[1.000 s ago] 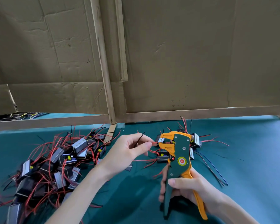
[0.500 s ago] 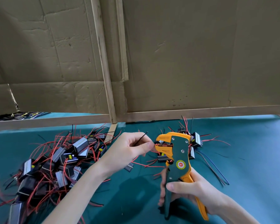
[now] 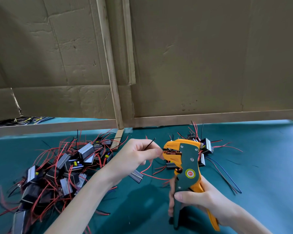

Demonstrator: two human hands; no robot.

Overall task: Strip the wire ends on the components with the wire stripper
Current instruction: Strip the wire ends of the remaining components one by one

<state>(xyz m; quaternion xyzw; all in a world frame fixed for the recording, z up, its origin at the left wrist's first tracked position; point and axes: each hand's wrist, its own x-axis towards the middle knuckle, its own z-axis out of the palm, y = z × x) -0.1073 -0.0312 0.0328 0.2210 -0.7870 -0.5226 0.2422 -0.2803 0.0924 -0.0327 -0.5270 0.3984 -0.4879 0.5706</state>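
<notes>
Cardboard panels point(image 3: 193, 65) stood behind a green table point(image 3: 260, 174). A large heap of components point(image 3: 61, 169) with red and black wires lay at the left, and a smaller cluster point(image 3: 205, 149) sat behind the wire stripper point(image 3: 184, 169). The right hand point(image 3: 201, 205) gripped the stripper's handles, holding it upright over the table's middle. The left hand point(image 3: 134, 157) pinched a red wire end point(image 3: 162, 151) at the stripper's mouth, with a black wire point(image 3: 150, 144) poking up from its fingers.

Component pile point(image 3: 61, 169) left of wire stripper point(image 3: 186, 168)
</notes>
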